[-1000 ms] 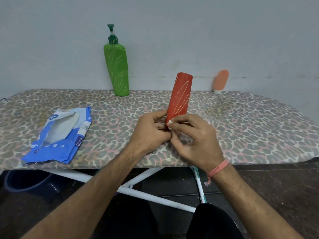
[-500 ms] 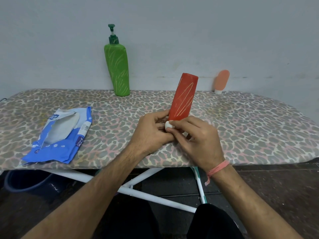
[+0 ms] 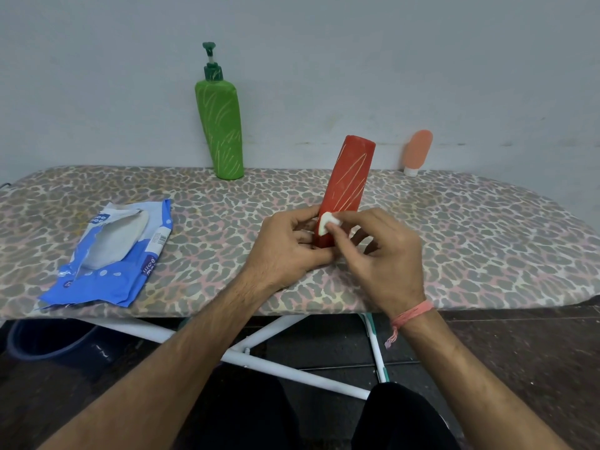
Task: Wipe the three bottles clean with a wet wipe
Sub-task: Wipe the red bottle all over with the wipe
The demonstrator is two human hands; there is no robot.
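Note:
A tall red bottle [image 3: 350,177] with pale scratch marks leans a little to the right at the middle of the ironing board [image 3: 487,228]. My left hand [image 3: 285,251] grips its lower end. My right hand [image 3: 380,254] pinches a small wad of white wet wipe [image 3: 328,220] and presses it against the bottle's lower front. A green pump bottle [image 3: 220,128] stands at the back against the wall. A small peach bottle [image 3: 417,151] stands cap down at the back right, leaning on the wall.
An open blue pack of wet wipes [image 3: 110,254] lies on the board's left part. The board's white legs [image 3: 292,375] cross below its front edge. A dark blue tub [image 3: 48,339] sits on the floor at the left.
The red bottle has tilted further to the right. The white wipe has come into view against the bottle's lower front under my right fingers.

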